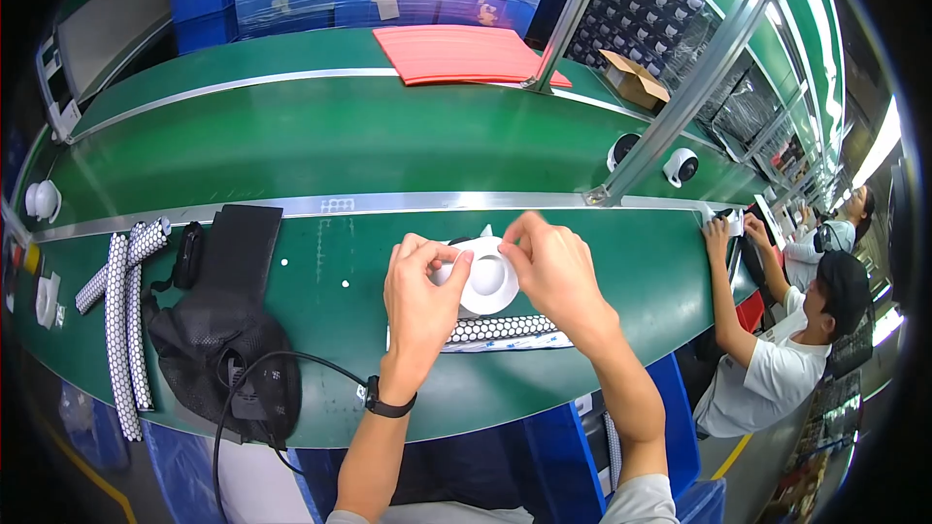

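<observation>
Near the middle of the green bench, both of my hands are at a white round plastic part [488,281] with a circular recess facing up. My left hand [419,281] is closed, its thumb and fingers gripping the part's left rim. Bent fingers of my right hand [555,267] pinch at the upper right rim; their tips are partly hidden. Just below lies a strip of dotted black-and-white tubing [500,329], next to a white and blue strip. A small white tip [486,230] and something dark show behind the part, mostly covered by it and my hands.
At left lie a black mesh bag [223,364], a black flat folder [246,252] and dotted tubes [118,330]. A black cable [320,357] runs to my left wristband. White cameras [681,167] stand beyond the metal rail. A co-worker [791,340] works at right; blue bins [555,461] are below.
</observation>
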The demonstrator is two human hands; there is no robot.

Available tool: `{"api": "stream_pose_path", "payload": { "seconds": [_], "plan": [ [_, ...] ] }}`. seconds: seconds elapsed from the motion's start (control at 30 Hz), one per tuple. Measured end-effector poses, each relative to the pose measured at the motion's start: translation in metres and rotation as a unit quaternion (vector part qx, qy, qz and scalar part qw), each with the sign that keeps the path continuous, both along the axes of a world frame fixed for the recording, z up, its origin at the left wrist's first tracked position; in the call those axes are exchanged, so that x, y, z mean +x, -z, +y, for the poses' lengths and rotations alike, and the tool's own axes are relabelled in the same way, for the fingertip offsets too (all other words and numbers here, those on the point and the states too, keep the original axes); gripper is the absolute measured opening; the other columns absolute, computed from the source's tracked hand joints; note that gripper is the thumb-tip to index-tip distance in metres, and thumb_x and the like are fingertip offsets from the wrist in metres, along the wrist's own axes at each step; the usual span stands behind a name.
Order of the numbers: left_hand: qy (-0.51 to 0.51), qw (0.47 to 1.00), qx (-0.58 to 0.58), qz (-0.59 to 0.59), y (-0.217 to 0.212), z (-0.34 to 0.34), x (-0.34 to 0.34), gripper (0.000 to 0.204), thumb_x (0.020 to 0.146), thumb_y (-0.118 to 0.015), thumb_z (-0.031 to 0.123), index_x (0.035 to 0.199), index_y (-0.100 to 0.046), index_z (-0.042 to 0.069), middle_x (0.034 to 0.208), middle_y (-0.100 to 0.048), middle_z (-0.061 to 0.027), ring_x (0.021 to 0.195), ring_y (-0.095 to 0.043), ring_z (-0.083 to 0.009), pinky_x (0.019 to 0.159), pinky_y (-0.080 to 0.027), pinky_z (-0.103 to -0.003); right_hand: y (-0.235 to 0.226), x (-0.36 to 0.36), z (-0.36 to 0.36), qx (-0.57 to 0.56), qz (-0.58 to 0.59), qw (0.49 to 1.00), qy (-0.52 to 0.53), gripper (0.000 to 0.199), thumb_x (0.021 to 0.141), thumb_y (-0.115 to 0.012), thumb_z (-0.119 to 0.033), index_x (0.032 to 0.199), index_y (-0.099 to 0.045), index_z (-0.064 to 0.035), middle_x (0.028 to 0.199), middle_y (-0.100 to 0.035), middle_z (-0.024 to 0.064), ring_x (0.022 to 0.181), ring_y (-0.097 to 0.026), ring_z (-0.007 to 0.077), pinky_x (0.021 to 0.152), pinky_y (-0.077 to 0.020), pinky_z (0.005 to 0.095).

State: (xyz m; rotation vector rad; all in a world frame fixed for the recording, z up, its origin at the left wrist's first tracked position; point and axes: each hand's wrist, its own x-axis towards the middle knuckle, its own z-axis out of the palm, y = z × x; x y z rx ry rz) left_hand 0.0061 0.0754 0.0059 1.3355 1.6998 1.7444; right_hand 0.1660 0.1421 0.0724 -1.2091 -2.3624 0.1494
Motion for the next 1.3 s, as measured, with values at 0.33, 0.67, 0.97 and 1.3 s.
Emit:
{"api": "stream_pose_path", "payload": {
  "seconds": [0.33, 0.67, 0.97, 1.3],
  "plan": [
    [0.005, 1.000, 0.004, -0.017, 0.005, 0.002, 0.005, 0.017, 0.090, -0.085, 0.017, 0.087, -0.076, 0.003, 0.086, -0.057, -0.0056, 0.083, -0.055, -0.0220, 0.073, -0.047, -0.038, 0.022, 0.034, 0.039, -0.440, 0.249, 0.854, -0.128, 0.027, 0.109, -0.068, -0.023, 0.102, -0.071, 0.0038, 0.069, -0.065, -0.0006, 0.054, -0.057, 0.0074, 0.053, -0.0441, 0.0250],
    [-0.043, 0.990, -0.016, 0.130, -0.006, -0.042, -0.003, 0.033, 0.084, -0.089, 0.015, 0.109, -0.074, 0.001, 0.104, -0.064, -0.0103, 0.100, -0.061, -0.0297, 0.087, -0.052, -0.042, 0.015, 0.039, 0.013, -0.345, 0.320, 0.881, -0.051, 0.016, 0.107, -0.065, -0.011, 0.118, -0.070, 0.0004, 0.065, -0.059, -0.0017, 0.056, -0.055, 0.0068, 0.055, -0.0438, 0.0241],
    [0.034, 0.968, -0.140, 0.206, 0.037, -0.087, -0.026, 0.038, 0.081, -0.089, 0.011, 0.115, -0.075, 0.003, 0.114, -0.069, -0.0136, 0.109, -0.063, -0.0348, 0.097, -0.051, -0.045, 0.049, 0.031, -0.076, 0.006, 0.181, 0.974, -0.140, 0.019, 0.092, -0.071, 0.006, 0.109, -0.074, -0.0029, 0.066, -0.063, 0.0042, 0.056, -0.063, 0.0102, 0.057, -0.0496, 0.0275],
    [0.149, 0.968, -0.118, 0.162, 0.015, -0.089, -0.032, 0.025, 0.090, -0.083, 0.012, 0.112, -0.077, 0.000, 0.103, -0.074, -0.0131, 0.100, -0.070, -0.0318, 0.090, -0.054, -0.040, 0.091, 0.021, -0.090, 0.126, 0.069, 0.970, -0.196, 0.045, 0.078, -0.084, -0.003, 0.122, -0.075, -0.0063, 0.117, -0.069, 0.0114, 0.105, -0.069, 0.0335, 0.087, -0.0567, 0.0444]
  ]
}}
